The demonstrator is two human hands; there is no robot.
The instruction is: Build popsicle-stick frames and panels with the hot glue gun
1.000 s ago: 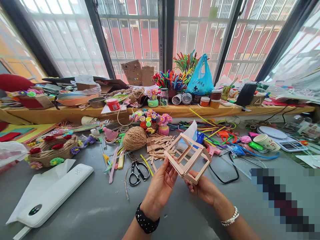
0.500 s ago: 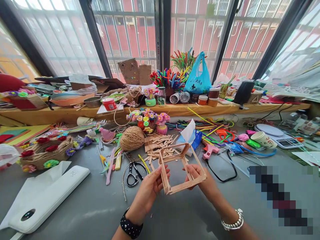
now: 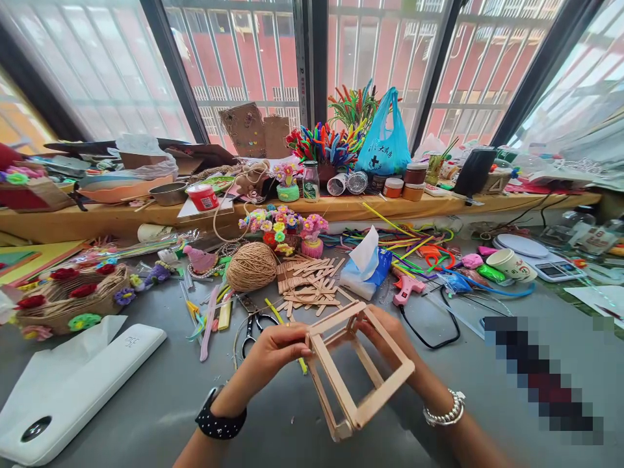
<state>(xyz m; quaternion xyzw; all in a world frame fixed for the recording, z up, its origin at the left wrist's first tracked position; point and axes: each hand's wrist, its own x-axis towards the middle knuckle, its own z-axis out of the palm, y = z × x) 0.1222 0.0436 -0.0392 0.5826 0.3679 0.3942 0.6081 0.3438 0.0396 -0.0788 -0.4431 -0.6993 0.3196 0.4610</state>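
Note:
Between my hands is an open box-shaped frame made of wooden craft sticks (image 3: 336,378), tilted above the grey table. My left hand (image 3: 279,348) pinches its left upper corner between thumb and fingers. At the far right side, my right hand (image 3: 383,335) grips the frame; part of its fingers is hidden behind the sticks. Beyond the frame lies a loose pile of craft sticks (image 3: 314,286). Black-handled scissors (image 3: 249,335) rest just past my left hand, partly covered by it. A ball of twine (image 3: 251,267) sits behind them.
A pink glue gun (image 3: 407,287) with a black cord lies right of a tissue pack (image 3: 365,276). At left are a white power bank (image 3: 97,390) and a twine basket with flowers (image 3: 73,302). A kitchen scale (image 3: 541,260) stands far right. A cluttered ledge (image 3: 302,209) runs behind.
The stick frame has been turned and tipped, and it sits lower and nearer me. My left hand has shifted left and up to a corner. The view has moved slightly.

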